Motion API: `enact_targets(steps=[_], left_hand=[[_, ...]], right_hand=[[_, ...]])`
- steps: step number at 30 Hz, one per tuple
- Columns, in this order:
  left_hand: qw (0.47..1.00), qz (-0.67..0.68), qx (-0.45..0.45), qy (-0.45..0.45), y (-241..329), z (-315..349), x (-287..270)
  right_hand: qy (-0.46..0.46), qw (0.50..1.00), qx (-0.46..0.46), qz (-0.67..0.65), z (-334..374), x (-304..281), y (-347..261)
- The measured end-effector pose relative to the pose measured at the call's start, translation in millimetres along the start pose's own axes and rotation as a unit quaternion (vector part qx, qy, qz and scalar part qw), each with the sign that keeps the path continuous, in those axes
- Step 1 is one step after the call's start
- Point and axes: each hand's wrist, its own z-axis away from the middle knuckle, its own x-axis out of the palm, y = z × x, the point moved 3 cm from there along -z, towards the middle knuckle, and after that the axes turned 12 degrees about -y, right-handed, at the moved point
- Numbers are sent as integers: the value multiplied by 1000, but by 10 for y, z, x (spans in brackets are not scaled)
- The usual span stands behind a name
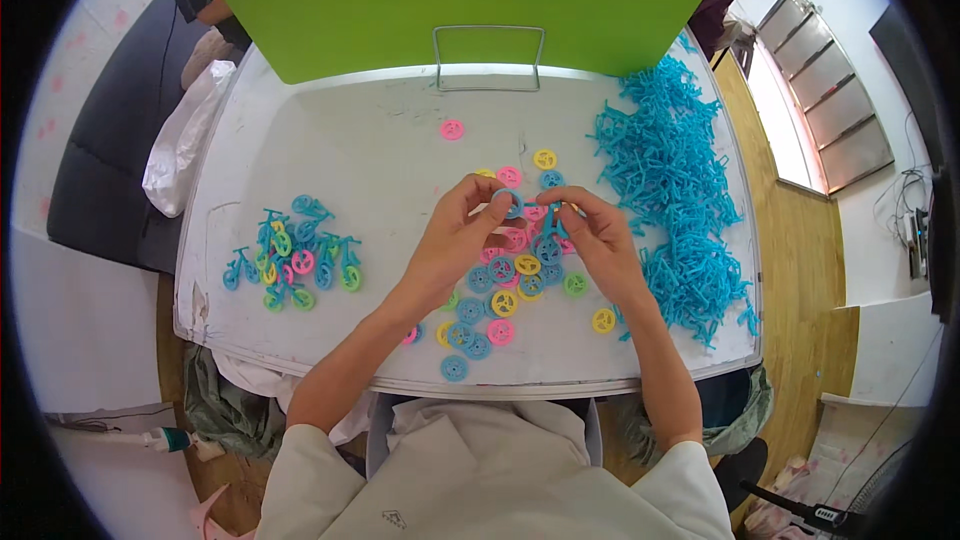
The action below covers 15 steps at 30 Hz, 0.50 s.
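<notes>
Over the middle of the table, my left hand (pixel 457 237) pinches a small blue toy wheel (pixel 513 204) between thumb and fingers. My right hand (pixel 603 240) is closed on a blue plastic toy bike frame (pixel 551 218), held close to the wheel. Whether the two parts touch or are joined is too small to tell. Loose pink, yellow, blue and green wheels lie below and around my hands, among them a yellow wheel (pixel 603 321) near my right wrist and a blue wheel (pixel 454 368) by the front edge.
A long heap of blue plastic frames (pixel 670 160) covers the table's right side. Several small toy bikes with coloured wheels (pixel 303 262) lie in a pile at the left. A green panel (pixel 460 0) with a wire stand (pixel 490 89) rises at the back. White plastic (pixel 187 140) hangs beyond the left edge.
</notes>
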Motion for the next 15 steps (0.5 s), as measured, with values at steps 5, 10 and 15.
enact_targets(steps=[5,10,15], left_hand=[[997,67,-10,-20,-80,-9,-85],[996,56,-52,-42,-136,-1,-74],[996,80,25,32,-119,19,-42]], right_hand=[[-77,992,-104,11,-17,13,2],[-85,993,-77,26,-13,91,-20],[-19,995,28,-89,-12,235,-4]])
